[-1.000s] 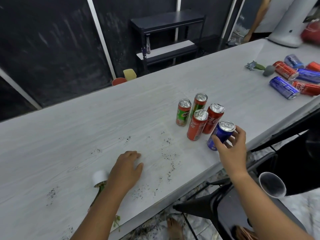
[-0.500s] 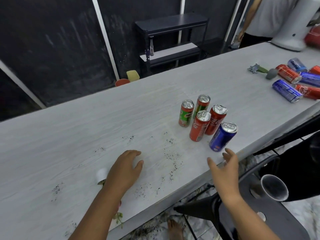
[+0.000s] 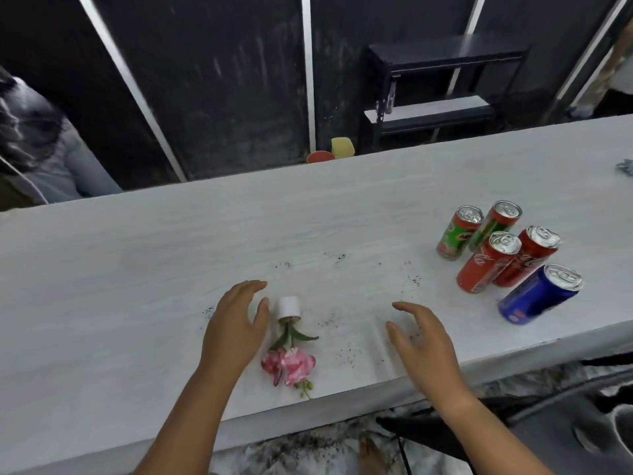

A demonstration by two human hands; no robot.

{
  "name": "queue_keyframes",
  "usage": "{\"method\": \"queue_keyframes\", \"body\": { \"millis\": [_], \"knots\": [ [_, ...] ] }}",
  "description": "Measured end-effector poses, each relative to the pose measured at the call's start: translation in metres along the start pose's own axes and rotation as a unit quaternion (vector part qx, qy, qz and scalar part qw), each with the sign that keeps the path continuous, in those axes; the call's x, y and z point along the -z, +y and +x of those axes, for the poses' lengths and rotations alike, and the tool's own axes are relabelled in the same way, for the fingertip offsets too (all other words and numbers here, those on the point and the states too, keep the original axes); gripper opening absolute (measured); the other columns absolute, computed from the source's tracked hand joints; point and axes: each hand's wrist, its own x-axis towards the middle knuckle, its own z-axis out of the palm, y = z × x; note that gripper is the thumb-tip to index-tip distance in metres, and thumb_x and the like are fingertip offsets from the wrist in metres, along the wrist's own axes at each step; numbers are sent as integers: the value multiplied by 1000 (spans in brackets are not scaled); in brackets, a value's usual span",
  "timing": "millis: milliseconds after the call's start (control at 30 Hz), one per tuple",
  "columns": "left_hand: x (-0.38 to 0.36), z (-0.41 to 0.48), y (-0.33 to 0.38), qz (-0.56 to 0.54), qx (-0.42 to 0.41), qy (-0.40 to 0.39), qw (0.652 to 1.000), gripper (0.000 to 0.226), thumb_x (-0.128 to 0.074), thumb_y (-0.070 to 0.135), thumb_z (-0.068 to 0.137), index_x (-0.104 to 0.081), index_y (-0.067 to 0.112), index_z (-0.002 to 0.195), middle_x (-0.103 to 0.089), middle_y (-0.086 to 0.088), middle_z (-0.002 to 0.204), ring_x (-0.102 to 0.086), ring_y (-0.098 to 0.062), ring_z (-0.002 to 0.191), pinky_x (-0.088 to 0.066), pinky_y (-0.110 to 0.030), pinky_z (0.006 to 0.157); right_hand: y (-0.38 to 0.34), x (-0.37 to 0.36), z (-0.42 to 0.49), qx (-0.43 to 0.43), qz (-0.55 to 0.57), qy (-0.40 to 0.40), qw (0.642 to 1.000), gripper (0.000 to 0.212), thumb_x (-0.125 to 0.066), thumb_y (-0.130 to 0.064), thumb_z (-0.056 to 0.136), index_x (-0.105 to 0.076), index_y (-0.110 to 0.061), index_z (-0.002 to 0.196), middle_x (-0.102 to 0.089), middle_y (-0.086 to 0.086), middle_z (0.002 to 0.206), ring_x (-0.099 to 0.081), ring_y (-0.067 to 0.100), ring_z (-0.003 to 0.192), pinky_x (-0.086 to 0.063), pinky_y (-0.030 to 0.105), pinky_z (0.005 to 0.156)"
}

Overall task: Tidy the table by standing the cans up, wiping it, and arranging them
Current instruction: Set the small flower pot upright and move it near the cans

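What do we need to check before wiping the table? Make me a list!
1. Cans standing up: all five cans are upright, bunched together. Ok.
2. Hands free: the left hand and right hand hover open, holding nothing. Ok.
3. Clean table: dark crumbs lie scattered around the hands. Not ok.
4. Wiping path: a small white pot lies tipped over beside the left hand, with its pink flower on the table. Not ok.
5. Something to wipe with: no cloth shows in view. Cannot tell.
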Motion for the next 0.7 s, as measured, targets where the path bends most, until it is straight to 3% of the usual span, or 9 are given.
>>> {"method": "queue_keyframes", "body": {
  "millis": [233,333,467,567,700],
  "knots": [
    [37,-25,-79,30,60,45,997,35,-63,27,108,-67,28,143,-64,10,147,-58,-16,139,-47,-34,111,-55,-49,21,110,-12,-108,988,28,-76,-36,99,-71,-44,125,-65,-34,129,-57,-10,127,-44,19,109],
    [53,-35,-114,48,82,73,993,36,-62,24,108,-66,23,144,-63,5,149,-55,-21,141,-44,-34,111,-78,-69,39,163,-50,-192,967,35,-76,-33,100,-71,-41,133,-63,-26,142,-54,-4,135,-41,22,116],
    [58,-44,-148,63,113,123,984,37,-65,14,106,-66,7,143,-66,-10,145,-59,-33,138,-49,-48,115,-97,-92,66,221,-150,-292,918,43,-72,-34,103,-65,-47,143,-50,-22,160,-39,-1,147,-28,20,120],
    [49,-48,-156,108,85,148,979,28,-67,12,104,-71,4,130,-71,-13,134,-64,-36,129,-57,-51,103,-99,-104,77,232,-195,-311,901,41,-73,-36,102,-68,-45,141,-59,-17,153,-50,5,141,-39,25,117],
    [45,-45,-160,130,58,184,973,21,-69,14,101,-71,9,122,-72,-7,125,-66,-31,120,-61,-46,88,-90,-111,80,218,-137,-270,928,36,-78,-36,97,-74,-38,132,-68,-20,129,-64,1,115,-56,30,100]
  ]
}}
